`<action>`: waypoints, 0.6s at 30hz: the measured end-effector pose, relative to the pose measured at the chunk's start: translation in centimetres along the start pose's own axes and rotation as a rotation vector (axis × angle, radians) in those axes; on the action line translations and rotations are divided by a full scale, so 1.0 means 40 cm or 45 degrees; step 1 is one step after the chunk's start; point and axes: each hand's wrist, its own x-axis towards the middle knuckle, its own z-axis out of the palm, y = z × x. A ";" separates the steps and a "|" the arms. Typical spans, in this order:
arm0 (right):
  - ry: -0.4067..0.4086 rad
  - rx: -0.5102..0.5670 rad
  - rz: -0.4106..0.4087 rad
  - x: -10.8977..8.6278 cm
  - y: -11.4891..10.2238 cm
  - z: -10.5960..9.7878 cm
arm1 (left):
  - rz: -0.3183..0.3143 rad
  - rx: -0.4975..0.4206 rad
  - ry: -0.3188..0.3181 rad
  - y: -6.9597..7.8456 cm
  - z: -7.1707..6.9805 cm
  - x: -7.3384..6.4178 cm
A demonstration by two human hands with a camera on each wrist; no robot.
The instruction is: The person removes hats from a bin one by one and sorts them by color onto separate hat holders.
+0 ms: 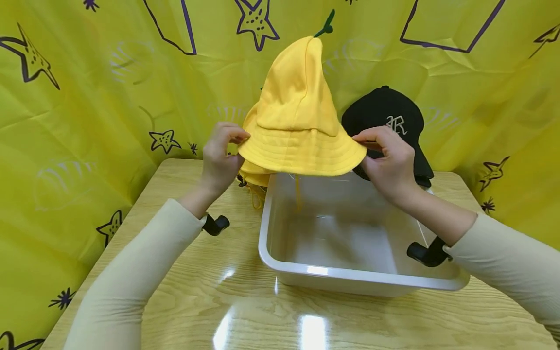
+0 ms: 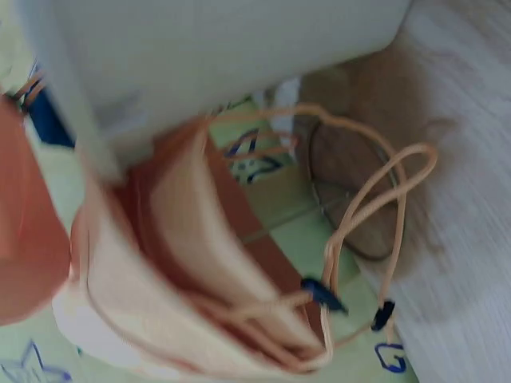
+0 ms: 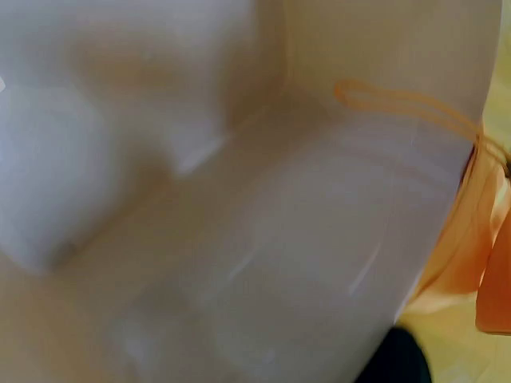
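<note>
Both hands hold up a yellow bucket hat (image 1: 297,107) by opposite edges of its brim. Its tall crown narrows to a green sprout (image 1: 327,25) at the tip. My left hand (image 1: 220,158) pinches the left brim edge, while my right hand (image 1: 389,158) pinches the right one. The hat hangs over the far rim of a white bin (image 1: 341,278), with a thin yellow cord (image 1: 299,192) dangling below. Partly hidden behind it is a second yellow hat (image 1: 254,176); the left wrist view shows that hat (image 2: 144,311) with its looped drawcord (image 2: 375,187).
A black cap (image 1: 365,114) with a pale letter emblem stands behind my right hand. A wire ring (image 2: 369,257) lies beside the bin in the left wrist view. The wooden table (image 1: 197,291) extends in front and left, backed by a patterned yellow curtain (image 1: 109,97).
</note>
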 end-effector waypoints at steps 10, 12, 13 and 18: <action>0.077 -0.204 0.107 0.048 0.088 -0.036 | -0.182 0.107 0.137 -0.057 -0.042 0.009; 0.109 -0.225 0.094 0.054 0.102 -0.043 | -0.194 0.141 0.143 -0.063 -0.050 0.008; 0.117 -0.237 0.086 0.056 0.109 -0.048 | -0.202 0.157 0.153 -0.066 -0.054 0.007; 0.118 -0.271 0.056 0.054 0.130 -0.064 | -0.232 0.198 0.184 -0.074 -0.066 0.001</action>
